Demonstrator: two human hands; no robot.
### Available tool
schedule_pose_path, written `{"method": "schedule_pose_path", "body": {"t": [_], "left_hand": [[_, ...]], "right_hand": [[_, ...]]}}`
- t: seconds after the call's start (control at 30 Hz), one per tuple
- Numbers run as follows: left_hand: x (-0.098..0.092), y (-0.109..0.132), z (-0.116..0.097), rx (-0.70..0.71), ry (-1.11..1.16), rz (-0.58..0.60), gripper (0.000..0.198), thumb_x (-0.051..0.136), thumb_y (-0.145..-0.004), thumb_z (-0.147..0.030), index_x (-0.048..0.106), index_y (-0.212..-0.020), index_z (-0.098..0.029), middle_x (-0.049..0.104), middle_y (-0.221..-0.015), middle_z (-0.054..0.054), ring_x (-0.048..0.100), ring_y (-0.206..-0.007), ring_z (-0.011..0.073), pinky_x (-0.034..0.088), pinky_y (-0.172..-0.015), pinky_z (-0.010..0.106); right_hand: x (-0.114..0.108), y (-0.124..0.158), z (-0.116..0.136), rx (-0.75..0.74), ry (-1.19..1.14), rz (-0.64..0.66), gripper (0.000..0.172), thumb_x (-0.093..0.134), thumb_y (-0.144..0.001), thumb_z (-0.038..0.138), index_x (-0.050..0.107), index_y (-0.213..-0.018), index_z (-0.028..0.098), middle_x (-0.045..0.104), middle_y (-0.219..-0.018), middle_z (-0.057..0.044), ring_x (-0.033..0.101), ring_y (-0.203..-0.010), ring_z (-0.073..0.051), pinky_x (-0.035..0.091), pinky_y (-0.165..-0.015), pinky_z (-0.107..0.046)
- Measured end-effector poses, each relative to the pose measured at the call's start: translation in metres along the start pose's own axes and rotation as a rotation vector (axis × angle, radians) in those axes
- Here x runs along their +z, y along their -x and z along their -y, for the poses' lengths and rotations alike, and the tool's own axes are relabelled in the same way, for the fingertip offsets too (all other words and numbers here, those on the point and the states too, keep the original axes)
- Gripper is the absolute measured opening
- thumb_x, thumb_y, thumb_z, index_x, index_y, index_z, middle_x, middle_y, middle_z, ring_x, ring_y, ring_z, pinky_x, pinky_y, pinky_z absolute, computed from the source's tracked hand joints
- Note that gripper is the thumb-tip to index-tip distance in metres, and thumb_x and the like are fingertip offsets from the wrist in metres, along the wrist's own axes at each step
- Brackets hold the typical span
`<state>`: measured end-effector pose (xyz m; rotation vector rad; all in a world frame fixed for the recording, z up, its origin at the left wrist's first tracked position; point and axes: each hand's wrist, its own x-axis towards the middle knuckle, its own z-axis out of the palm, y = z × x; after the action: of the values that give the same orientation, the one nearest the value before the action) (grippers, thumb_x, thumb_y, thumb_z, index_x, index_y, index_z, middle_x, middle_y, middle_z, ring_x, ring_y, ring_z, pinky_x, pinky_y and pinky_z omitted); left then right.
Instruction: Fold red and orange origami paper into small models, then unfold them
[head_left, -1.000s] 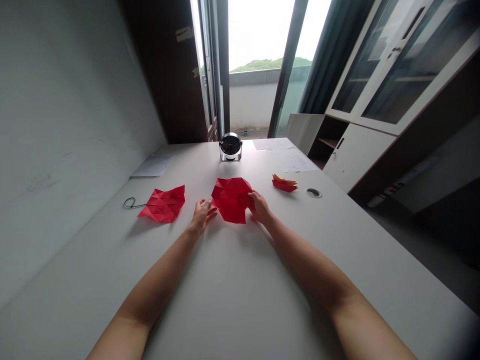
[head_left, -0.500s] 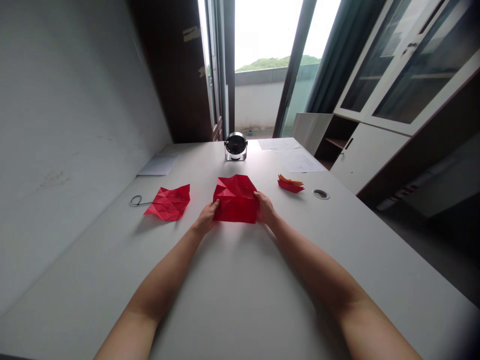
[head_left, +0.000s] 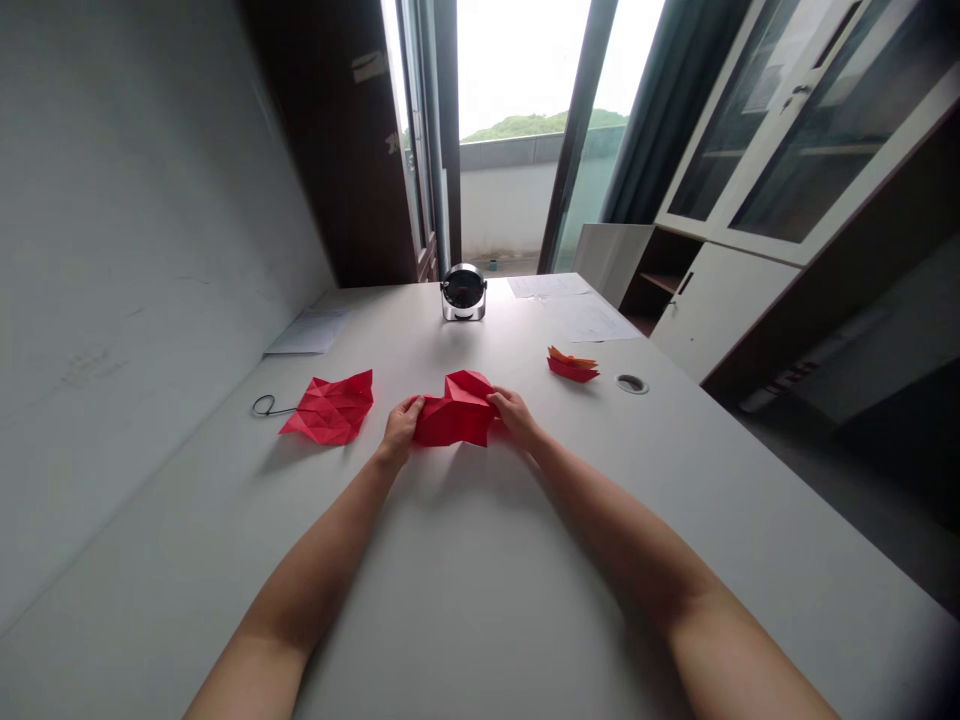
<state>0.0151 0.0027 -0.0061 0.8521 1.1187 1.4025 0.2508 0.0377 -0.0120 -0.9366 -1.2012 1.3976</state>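
Note:
A creased sheet of red paper is held between my two hands, just above the middle of the white table. My left hand pinches its left edge, thumb on top. The right edge is gripped by my right hand, its thumb on the paper and its other fingers mostly hidden. The sheet is bent, with a raised folded part at its back right. Another creased red paper lies to the left of my left hand.
A black wire loop touches the left paper. A round black device on a silver stand stands at the back. Rightward are an orange and red folded paper and a white tape roll. White sheets lie behind them.
The held red paper has gone from fairly flat and spread to more bent and narrower, its back part folded down. Both hands remain on it. The whole view has shifted slightly.

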Motion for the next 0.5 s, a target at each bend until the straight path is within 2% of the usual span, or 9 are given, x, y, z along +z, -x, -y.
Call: {"method": "schedule_pose_path", "body": {"t": [0.1, 0.23, 0.27, 0.37, 0.43, 0.5], "left_hand": [[-0.005, -0.005, 0.003, 0.134, -0.018, -0.102, 0.04, 0.076, -0.074, -0.047, 0.071, -0.098, -0.015, 0.073, -0.089, 0.006, 0.065, -0.079, 0.0167, 0.052, -0.075, 0.029], [-0.01, -0.003, 0.002, 0.276, -0.161, -0.28, 0.033, 0.066, -0.083, -0.046, 0.07, -0.097, -0.016, 0.072, -0.09, 0.007, 0.064, -0.082, 0.0173, 0.051, -0.075, 0.028], [-0.009, -0.002, 0.002, 0.286, -0.196, -0.28, 0.032, 0.064, -0.085, -0.045, 0.07, -0.096, -0.016, 0.071, -0.09, 0.007, 0.063, -0.082, 0.0174, 0.05, -0.075, 0.028], [-0.003, 0.004, 0.002, 0.311, -0.252, -0.157, 0.029, 0.063, -0.086, -0.042, 0.069, -0.098, -0.017, 0.071, -0.092, 0.007, 0.064, -0.084, 0.0182, 0.051, -0.077, 0.029], [0.003, 0.008, 0.004, 0.342, -0.234, -0.092, 0.03, 0.063, -0.087, -0.04, 0.067, -0.105, -0.018, 0.071, -0.099, 0.008, 0.065, -0.088, 0.0189, 0.052, -0.08, 0.03], [0.008, 0.011, 0.006, 0.337, -0.197, -0.045, 0.034, 0.064, -0.086, -0.038, 0.065, -0.114, -0.019, 0.071, -0.106, 0.008, 0.067, -0.091, 0.0199, 0.053, -0.082, 0.032]], "right_hand": [[-0.002, -0.002, 0.001, -0.016, -0.108, -0.028, 0.017, 0.064, -0.073, 0.035, 0.058, -0.073, 0.019, 0.059, -0.064, 0.003, 0.053, -0.059, -0.012, 0.042, -0.055, -0.023], [-0.003, -0.005, 0.001, -0.055, -0.166, -0.055, 0.018, 0.065, -0.073, 0.035, 0.055, -0.068, 0.02, 0.065, -0.075, 0.0, 0.059, -0.067, -0.014, 0.052, -0.068, -0.028], [-0.003, -0.005, 0.0, -0.055, -0.167, -0.055, 0.019, 0.065, -0.073, 0.035, 0.055, -0.068, 0.02, 0.065, -0.076, 0.0, 0.06, -0.068, -0.014, 0.052, -0.068, -0.028], [-0.002, -0.006, -0.002, -0.026, -0.188, -0.059, 0.022, 0.066, -0.075, 0.04, 0.057, -0.073, 0.02, 0.062, -0.072, 0.002, 0.059, -0.064, -0.013, 0.049, -0.06, -0.025], [-0.002, -0.004, -0.002, -0.017, -0.164, -0.083, 0.025, 0.066, -0.077, 0.046, 0.061, -0.082, 0.021, 0.062, -0.072, 0.002, 0.058, -0.061, -0.013, 0.045, -0.053, -0.023], [-0.001, -0.002, -0.001, -0.056, -0.102, -0.105, 0.03, 0.066, -0.078, 0.049, 0.064, -0.092, 0.022, 0.065, -0.076, 0.001, 0.06, -0.064, -0.014, 0.046, -0.055, -0.024]]}}
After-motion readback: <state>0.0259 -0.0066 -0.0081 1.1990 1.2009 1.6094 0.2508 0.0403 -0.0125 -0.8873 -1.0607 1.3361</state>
